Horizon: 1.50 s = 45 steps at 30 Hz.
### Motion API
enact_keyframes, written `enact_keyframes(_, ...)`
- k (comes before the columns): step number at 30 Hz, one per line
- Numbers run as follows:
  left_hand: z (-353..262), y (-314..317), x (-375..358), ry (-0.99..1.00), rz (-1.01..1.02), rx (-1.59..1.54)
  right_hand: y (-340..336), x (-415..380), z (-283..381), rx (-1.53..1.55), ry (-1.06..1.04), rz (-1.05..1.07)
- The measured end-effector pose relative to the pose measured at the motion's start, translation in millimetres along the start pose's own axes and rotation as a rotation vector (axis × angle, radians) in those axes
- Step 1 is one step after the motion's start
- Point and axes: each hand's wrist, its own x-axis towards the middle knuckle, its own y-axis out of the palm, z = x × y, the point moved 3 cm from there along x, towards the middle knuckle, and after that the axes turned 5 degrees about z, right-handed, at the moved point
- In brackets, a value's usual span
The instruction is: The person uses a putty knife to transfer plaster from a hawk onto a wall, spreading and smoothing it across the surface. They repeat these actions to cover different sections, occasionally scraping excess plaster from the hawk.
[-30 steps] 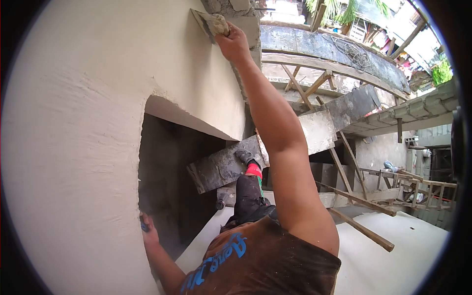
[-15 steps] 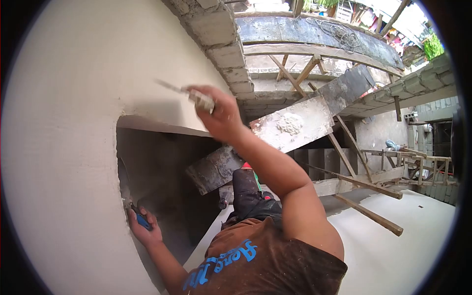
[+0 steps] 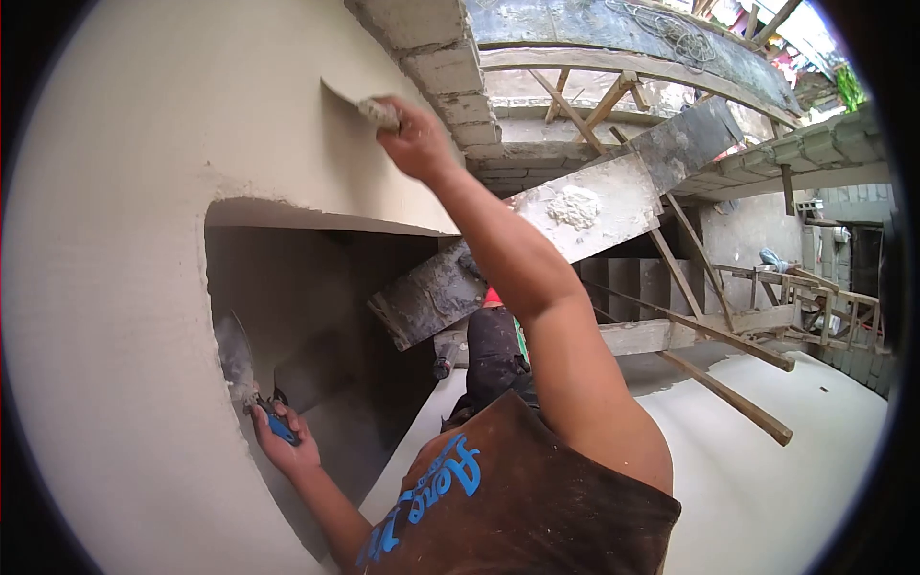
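Note:
My right hand is wrapped round the pale, crusted handle of a putty knife, whose thin blade is at the smooth cream wall, above the opening. Lower left, my left hand holds a blue-handled trowel in front of the dark opening. Grey-white paste shows on the trowel's blade, close to the opening's left edge. A heap of white paste lies on the plank behind my right forearm.
The splattered plank slants across the dark opening. Wooden braces and loose bars stand on the right. A concrete block edge runs down at the top. A coiled wire lies on the upper ledge.
My right hand has moved up with the putty knife, and its blade now points more upward. The view has shifted slightly. My left hand still holds the trowel, with more of its blade showing.

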Motion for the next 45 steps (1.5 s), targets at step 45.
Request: enact_keyframes(45, 120.7, 99.3, -133.1, -0.45, 0.503, 0.624, -498.7, -747.6, 36.6, -0.421, 1.481, -0.727)
